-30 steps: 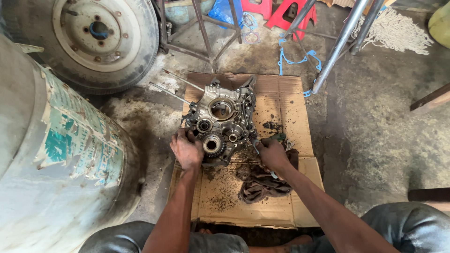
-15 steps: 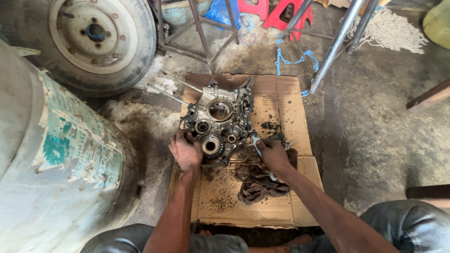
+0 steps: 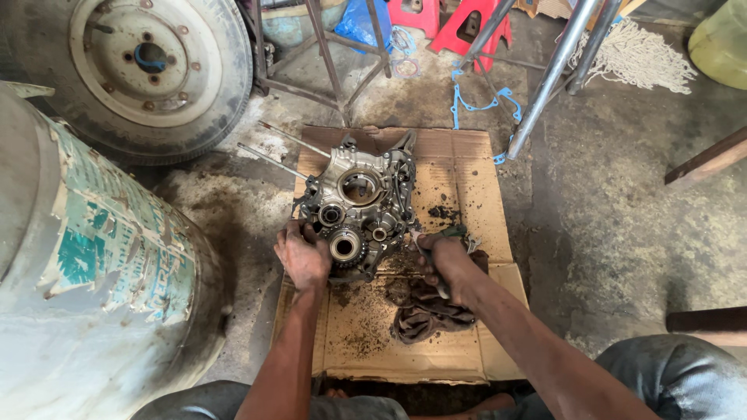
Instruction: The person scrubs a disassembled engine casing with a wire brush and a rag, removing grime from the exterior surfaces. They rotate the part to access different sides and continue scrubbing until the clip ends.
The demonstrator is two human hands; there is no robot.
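Note:
A greasy metal engine case (image 3: 359, 204) with gears and round bores lies on a flattened sheet of cardboard (image 3: 459, 171) on the floor. My left hand (image 3: 302, 257) grips its near left edge. Just to the right of the case, my right hand (image 3: 445, 260) is closed around a small metal hand tool, whose tip points at the case's near right side. A dark oily rag (image 3: 424, 315) lies on the cardboard just below my right hand.
A large worn metal drum (image 3: 85, 272) stands at the left. A wheel with tyre (image 3: 148, 66) lies behind it. Two metal stand legs (image 3: 545, 78), red stools (image 3: 467, 23), blue gaskets (image 3: 482, 101) and a mop head (image 3: 638, 54) sit beyond the cardboard. My knees are at the bottom edge.
Both hands stay at the engine case. My right hand has shifted slightly with the tool near the case's right side. The view has tilted a little.

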